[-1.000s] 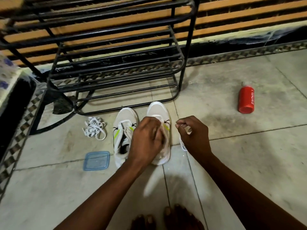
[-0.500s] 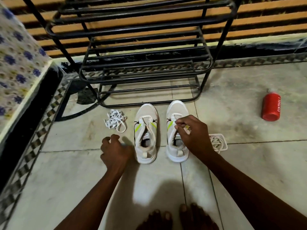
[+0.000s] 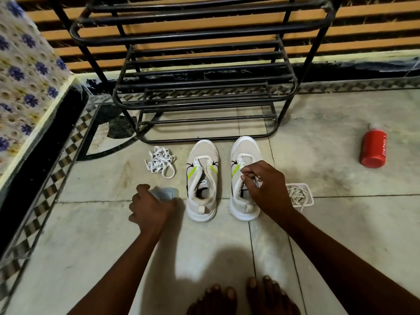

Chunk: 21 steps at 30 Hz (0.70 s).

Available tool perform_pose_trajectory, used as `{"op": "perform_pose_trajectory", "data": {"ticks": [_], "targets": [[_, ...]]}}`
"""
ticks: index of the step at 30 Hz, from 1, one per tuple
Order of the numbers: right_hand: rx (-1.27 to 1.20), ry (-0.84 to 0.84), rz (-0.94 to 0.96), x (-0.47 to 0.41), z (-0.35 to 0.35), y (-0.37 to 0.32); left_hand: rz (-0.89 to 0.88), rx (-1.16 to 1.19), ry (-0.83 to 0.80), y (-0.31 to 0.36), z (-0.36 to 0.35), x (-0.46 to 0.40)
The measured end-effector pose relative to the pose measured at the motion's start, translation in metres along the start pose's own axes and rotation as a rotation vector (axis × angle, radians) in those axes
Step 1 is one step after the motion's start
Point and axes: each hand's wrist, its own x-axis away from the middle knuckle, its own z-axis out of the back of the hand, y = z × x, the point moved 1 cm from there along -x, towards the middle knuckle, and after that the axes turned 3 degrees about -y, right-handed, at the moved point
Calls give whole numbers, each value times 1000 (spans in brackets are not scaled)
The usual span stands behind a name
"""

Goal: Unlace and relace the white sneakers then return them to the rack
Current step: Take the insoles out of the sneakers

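Two white sneakers stand side by side on the floor, toes toward the black metal rack [image 3: 204,92]. The left sneaker [image 3: 202,178] has no lace. My right hand [image 3: 264,185] hovers over the right sneaker [image 3: 244,155], its fingers pinched on a bit of white lace at the shoe's opening. My left hand [image 3: 151,206] rests on the floor left of the sneakers, closed over a blue plastic lid [image 3: 167,192]. A loose white lace [image 3: 160,162] lies bunched on the floor beside the left sneaker. A clear container [image 3: 300,194] right of the shoes holds another lace.
A red bottle [image 3: 373,147] lies on the tiles at the far right. A raised ledge with a flowered cover [image 3: 25,83] runs along the left. My bare feet [image 3: 245,298] are at the bottom edge. The rack's shelves hold nothing.
My left hand left the right sneaker and dropped to the blue lid on the floor. My right hand moved onto the right sneaker's opening. The view shifted, showing the lace container.
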Motion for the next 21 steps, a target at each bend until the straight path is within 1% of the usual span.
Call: {"op": "perform_pose_trajectory", "data": {"ticks": [1, 3, 5, 7, 9, 11, 13, 15, 19, 21], "targets": [[-8, -4, 7, 0, 1, -1, -12, 81, 19, 7, 4, 1], [-22, -12, 32, -1, 3, -4, -91, 317, 28, 25, 11, 5], [-43, -20, 78, -2, 6, -8, -147, 576, -14, 50, 19, 14], [-56, -35, 146, -4, 9, -14, -204, 779, -110, 78, 27, 25], [-65, -58, 215, -5, 15, -22, -268, 902, -257, 103, 30, 37], [-69, -69, 242, -9, 24, -30, -303, 969, -429, 124, 33, 51], [-78, -82, 229, -12, 36, -36, -323, 1017, -598, 140, 28, 68], [-72, -101, 236, -15, 49, -36, -324, 1036, -721, 151, 20, 83], [-64, -89, 220, -14, 72, -26, -314, 1059, -839, 165, 4, 101], [-34, -65, 209, -11, 83, -17, -325, 1012, -874, 171, -2, 109]]}}
